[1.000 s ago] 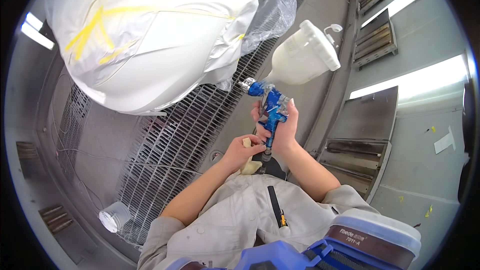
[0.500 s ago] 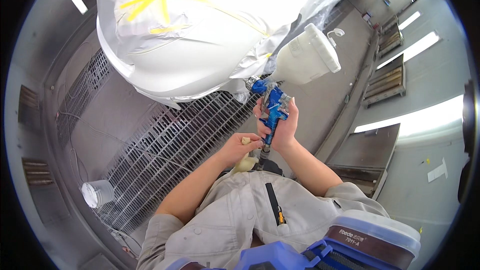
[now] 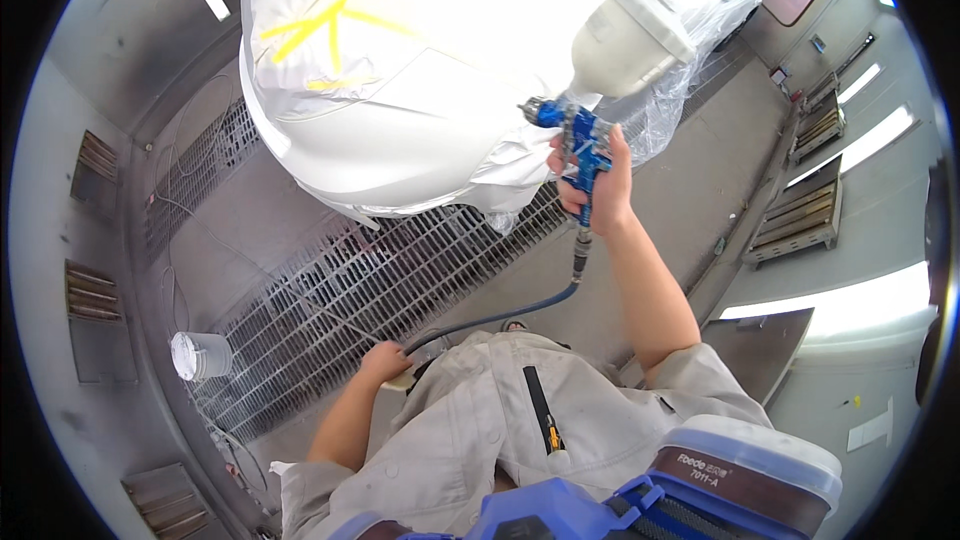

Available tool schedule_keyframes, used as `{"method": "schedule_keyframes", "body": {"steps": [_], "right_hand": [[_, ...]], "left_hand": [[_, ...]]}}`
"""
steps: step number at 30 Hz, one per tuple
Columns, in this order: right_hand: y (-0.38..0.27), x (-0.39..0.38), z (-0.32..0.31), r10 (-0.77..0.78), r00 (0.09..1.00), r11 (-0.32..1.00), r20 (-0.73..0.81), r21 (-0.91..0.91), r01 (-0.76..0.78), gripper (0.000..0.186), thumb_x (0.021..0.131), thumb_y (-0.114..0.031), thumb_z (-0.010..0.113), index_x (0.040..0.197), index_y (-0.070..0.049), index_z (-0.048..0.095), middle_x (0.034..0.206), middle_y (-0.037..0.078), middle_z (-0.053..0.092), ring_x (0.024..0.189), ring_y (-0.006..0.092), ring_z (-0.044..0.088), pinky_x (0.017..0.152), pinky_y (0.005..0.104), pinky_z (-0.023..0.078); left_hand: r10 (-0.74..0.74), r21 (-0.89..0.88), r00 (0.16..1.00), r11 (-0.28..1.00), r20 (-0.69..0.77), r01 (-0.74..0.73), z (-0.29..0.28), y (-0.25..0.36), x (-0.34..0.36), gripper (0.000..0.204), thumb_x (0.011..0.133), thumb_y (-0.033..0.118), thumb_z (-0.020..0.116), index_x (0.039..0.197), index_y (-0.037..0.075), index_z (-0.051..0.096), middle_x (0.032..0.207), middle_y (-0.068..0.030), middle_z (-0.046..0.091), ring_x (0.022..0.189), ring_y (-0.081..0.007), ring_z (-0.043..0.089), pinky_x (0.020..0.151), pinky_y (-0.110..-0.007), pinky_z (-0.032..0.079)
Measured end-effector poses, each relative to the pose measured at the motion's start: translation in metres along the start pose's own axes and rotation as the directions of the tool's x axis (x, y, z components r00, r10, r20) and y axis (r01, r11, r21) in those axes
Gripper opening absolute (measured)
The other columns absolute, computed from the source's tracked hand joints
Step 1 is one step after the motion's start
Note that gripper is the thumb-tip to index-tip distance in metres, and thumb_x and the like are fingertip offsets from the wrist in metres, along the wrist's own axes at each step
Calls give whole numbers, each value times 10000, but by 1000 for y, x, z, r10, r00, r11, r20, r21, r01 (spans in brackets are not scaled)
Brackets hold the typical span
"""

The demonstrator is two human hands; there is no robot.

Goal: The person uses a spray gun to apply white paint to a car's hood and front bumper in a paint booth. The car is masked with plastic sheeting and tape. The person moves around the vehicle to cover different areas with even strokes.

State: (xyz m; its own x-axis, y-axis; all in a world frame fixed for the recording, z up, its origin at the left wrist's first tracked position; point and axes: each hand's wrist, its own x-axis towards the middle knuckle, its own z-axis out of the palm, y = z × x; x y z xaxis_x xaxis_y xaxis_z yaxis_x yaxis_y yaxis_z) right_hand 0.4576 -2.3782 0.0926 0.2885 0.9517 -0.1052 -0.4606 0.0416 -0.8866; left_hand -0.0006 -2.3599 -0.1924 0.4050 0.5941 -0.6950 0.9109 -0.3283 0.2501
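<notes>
Gun raised out in front, right of the middle of the view, seen against the white of the car. Right hand clamped round the blue handle, thumb behind, fingers wrapped in front. Nozzle pointing left, apparently clear of anything; cannot tell how near to the car. Cup mounted on top, whitish, leaning up to the right, lid uppermost. Hose hanging from the foot of the handle, then bending across to the left hand. Left hand low beside the waist, well apart from the right, back upward; fingers mostly hidden, so cannot tell whether closed on the hose. Bit of cream cloth just below it. Yellow tape across the car's covering, clear film at its right. Grating in the floor below. Bucket standing by the grating's left end. Mask and grey clothing along the lower edge.
</notes>
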Motion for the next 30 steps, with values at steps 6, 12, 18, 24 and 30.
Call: {"method": "schedule_keyframes", "body": {"steps": [6,12,18,24,30], "right_hand": [[35,-44,-64,-36,993,994,-117,102,48,853,937,-822,288,1138,-49,587,872,51,607,421,117,392,394,290,324],[65,-57,-91,43,971,973,-234,231,13,774,985,-762,257,1123,-66,568,879,61,588,447,141,414,416,309,346],[74,-52,-108,42,985,968,-169,252,2,780,978,-771,272,1124,-65,571,876,54,586,447,140,394,421,320,340],[89,-59,-88,50,989,965,-140,262,-11,726,1001,-734,263,1119,-81,556,888,54,581,442,139,394,424,306,331],[106,-47,-42,89,983,971,-157,234,-51,774,968,-780,272,1117,-81,568,867,51,586,448,132,395,429,307,337]], "left_hand": [[-332,-232,943,917,1,323,156,-62,-59,421,842,453,735,973,56,781,956,-203,762,915,-382,737,805,-492,587],[-419,-324,905,848,75,420,232,-40,-58,416,877,433,675,991,47,780,970,-212,762,938,-390,739,811,-495,584],[-453,-248,882,847,130,471,191,-30,-68,429,828,422,725,982,25,774,962,-210,764,933,-371,746,801,-483,586],[-553,-386,825,740,117,550,129,-49,-76,470,716,408,826,938,-2,765,925,-198,762,896,-334,754,765,-454,581],[-476,-419,868,765,143,489,147,-100,-53,451,766,391,808,974,-8,772,922,-230,753,915,-365,745,770,-470,565]]}}
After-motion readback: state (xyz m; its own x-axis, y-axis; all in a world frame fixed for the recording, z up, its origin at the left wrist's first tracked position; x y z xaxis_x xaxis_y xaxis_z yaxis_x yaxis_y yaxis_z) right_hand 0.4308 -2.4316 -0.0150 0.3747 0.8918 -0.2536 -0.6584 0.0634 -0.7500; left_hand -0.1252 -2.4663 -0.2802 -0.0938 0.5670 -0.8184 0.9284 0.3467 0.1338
